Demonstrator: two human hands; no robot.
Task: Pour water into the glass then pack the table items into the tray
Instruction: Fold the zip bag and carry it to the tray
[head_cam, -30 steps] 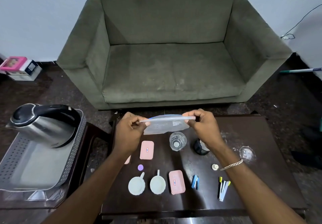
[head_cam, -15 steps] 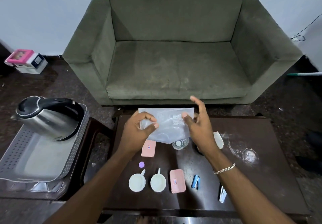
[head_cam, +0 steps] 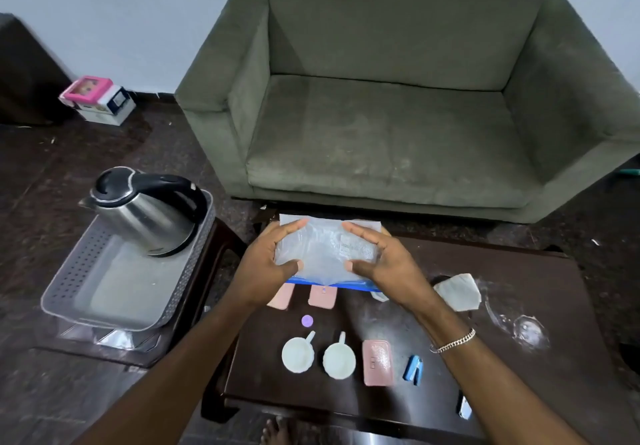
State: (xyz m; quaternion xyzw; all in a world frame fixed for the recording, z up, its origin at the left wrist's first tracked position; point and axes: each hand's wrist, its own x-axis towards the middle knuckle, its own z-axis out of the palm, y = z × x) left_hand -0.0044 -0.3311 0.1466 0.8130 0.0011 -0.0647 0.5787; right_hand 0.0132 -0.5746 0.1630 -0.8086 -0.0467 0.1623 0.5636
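A clear zip bag (head_cam: pixel 325 250) with a blue seal strip along its near edge is held up over the far side of the dark table (head_cam: pixel 540 292). My left hand (head_cam: pixel 270 264) grips its left side and my right hand (head_cam: pixel 384 261) its right side. The bag hides the glass. A grey perforated tray (head_cam: pixel 114 292) sits on a side stand at the left, with a steel kettle (head_cam: pixel 149 209) standing in it. On the table lie pink cases (head_cam: pixel 378 362), two white scoops (head_cam: pixel 298 354), a purple disc (head_cam: pixel 307 321) and a blue clip (head_cam: pixel 414 369).
A green sofa (head_cam: pixel 398 115) stands just behind the table. A crumpled white piece (head_cam: pixel 458 292) and a water spill (head_cam: pixel 526 330) lie at the table's right. Boxes (head_cam: pixel 98 99) sit on the floor at the far left. A bare foot (head_cam: pixel 277 432) shows below the table's near edge.
The bag has been turned so its blue seal strip now faces me at the bottom. Both hands shifted from pinching its top edge to gripping its sides. The view has swung right.
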